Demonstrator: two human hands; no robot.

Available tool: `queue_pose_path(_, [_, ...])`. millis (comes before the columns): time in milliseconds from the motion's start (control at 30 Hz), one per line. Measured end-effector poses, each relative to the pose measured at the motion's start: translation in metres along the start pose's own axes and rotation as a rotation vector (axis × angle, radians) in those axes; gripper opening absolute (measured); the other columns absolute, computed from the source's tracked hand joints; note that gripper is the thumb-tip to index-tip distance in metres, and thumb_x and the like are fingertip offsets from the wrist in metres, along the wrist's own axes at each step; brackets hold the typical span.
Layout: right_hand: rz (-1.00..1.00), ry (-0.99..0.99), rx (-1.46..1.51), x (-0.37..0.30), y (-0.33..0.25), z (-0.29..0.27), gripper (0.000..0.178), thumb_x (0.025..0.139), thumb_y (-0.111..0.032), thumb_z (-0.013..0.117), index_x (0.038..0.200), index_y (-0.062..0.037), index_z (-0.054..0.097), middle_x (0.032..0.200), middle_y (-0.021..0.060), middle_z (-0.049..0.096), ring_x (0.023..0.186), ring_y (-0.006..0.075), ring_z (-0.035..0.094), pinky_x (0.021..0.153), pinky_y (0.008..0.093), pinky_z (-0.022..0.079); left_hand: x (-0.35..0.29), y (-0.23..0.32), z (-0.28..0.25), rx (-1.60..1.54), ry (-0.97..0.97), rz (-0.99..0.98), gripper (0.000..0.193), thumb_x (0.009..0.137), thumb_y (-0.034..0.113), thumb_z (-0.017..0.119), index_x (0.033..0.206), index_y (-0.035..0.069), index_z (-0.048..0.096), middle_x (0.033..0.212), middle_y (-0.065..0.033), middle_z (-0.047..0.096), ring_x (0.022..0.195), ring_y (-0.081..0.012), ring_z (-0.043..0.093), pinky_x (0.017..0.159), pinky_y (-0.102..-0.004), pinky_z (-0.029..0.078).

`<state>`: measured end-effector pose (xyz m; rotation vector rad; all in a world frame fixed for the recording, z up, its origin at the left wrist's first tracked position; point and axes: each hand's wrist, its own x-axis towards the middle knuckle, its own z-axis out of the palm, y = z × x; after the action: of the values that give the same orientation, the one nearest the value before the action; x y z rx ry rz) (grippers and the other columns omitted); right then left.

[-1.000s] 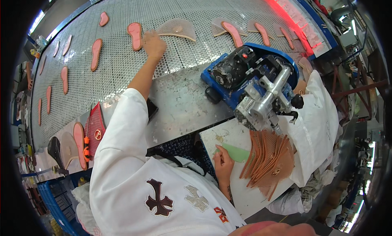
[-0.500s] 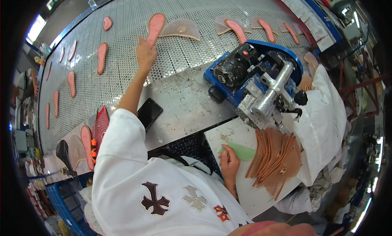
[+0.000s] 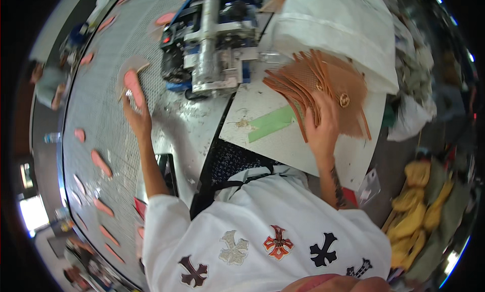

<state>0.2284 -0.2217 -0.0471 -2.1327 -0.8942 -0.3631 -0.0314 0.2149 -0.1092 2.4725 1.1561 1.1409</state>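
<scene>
A pink insole (image 3: 134,88) with a tan edge lies over a pale mesh piece (image 3: 125,72) on the perforated bed. My left hand (image 3: 137,119) is closed around the insole's near end. At the right, my right hand (image 3: 323,123) reaches over a fanned stack of brown mesh pieces (image 3: 351,92) with corded edges and a round gold ornament. Its fingers are bent around the stack's left edge; how many pieces they grip I cannot make out. Beside the stack lies a light green strip (image 3: 273,123).
A blue and silver machine (image 3: 207,49) stands between my hands, at the far side. Several pink insoles (image 3: 101,163) lie spread on the perforated bed (image 3: 103,125). A dark phone (image 3: 166,171) is beside my left forearm. White cloth (image 3: 333,29) is heaped behind the stack. Two people (image 3: 50,87) appear at the left.
The view has swung right. My right hand has moved from beside the green strip onto the brown mesh stack. My left hand has brought the insole onto a pale mesh piece.
</scene>
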Motion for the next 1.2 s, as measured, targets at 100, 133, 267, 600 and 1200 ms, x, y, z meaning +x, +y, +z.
queue_pose_path(100, [0.116, 0.033, -0.445, 0.008, 0.046, -0.007, 0.054, 0.09, -0.017, 0.067, 0.139, -0.0022, 0.049, 0.142, 0.0197, 0.048, 0.129, 0.0386, 0.044, 0.107, 0.0461, 0.039, -0.029, 0.082, -0.024, -0.267, 0.016, 0.001, 0.065, 0.093, 0.007, 0.058, 0.151, -0.005, 0.029, 0.14, -0.0256, 0.05, 0.13, -0.036, 0.051, 0.11, -0.0453, 0.038])
queue_pose_path(133, [0.181, 0.006, -0.471, 0.005, 0.057, -0.008, 0.064, 0.091, -0.024, 0.067, 0.144, -0.0012, 0.041, 0.147, 0.022, 0.041, 0.132, 0.0428, 0.039, 0.11, 0.048, 0.036, -0.036, 0.101, -0.03, -0.314, 0.004, 0.002, 0.065, 0.094, 0.006, 0.057, 0.151, -0.003, 0.029, 0.139, -0.0242, 0.051, 0.126, -0.0336, 0.053, 0.108, -0.044, 0.04])
queue_pose_path(267, [0.152, 0.017, -0.474, 0.01, 0.081, -0.012, 0.052, 0.09, -0.019, 0.065, 0.137, -0.0035, 0.051, 0.138, 0.0189, 0.05, 0.124, 0.0408, 0.047, 0.104, 0.0469, 0.041, -0.064, 0.151, -0.038, -0.488, -0.087, -0.013, 0.062, 0.095, 0.002, 0.053, 0.152, 0.002, 0.031, 0.136, -0.0207, 0.055, 0.112, -0.027, 0.062, 0.101, -0.0393, 0.046])
queue_pose_path(600, [0.09, 0.32, -0.022, 0.048, 0.065, -0.068, 0.028, 0.084, -0.003, 0.06, 0.112, -0.0037, 0.066, 0.106, 0.0136, 0.064, 0.097, 0.0345, 0.06, 0.085, 0.0435, 0.049, -0.106, 0.265, -0.004, -0.858, -0.472, 0.04, 0.032, 0.1, 0.008, 0.05, 0.128, -0.005, 0.058, 0.107, -0.0171, 0.069, 0.085, -0.0229, 0.069, 0.078, -0.0315, 0.052])
queue_pose_path(1200, [-0.058, -0.005, 0.197, 0.012, 0.003, -0.034, 0.073, 0.083, -0.024, 0.078, 0.145, -0.0027, 0.046, 0.153, 0.0159, 0.041, 0.14, 0.034, 0.039, 0.116, 0.0458, 0.03, -0.108, 0.311, 0.006, -1.442, -0.73, -0.414, 0.047, 0.103, 0.03, 0.044, 0.112, -0.012, 0.064, 0.105, -0.0184, 0.071, 0.098, -0.0249, 0.067, 0.091, -0.0349, 0.051])
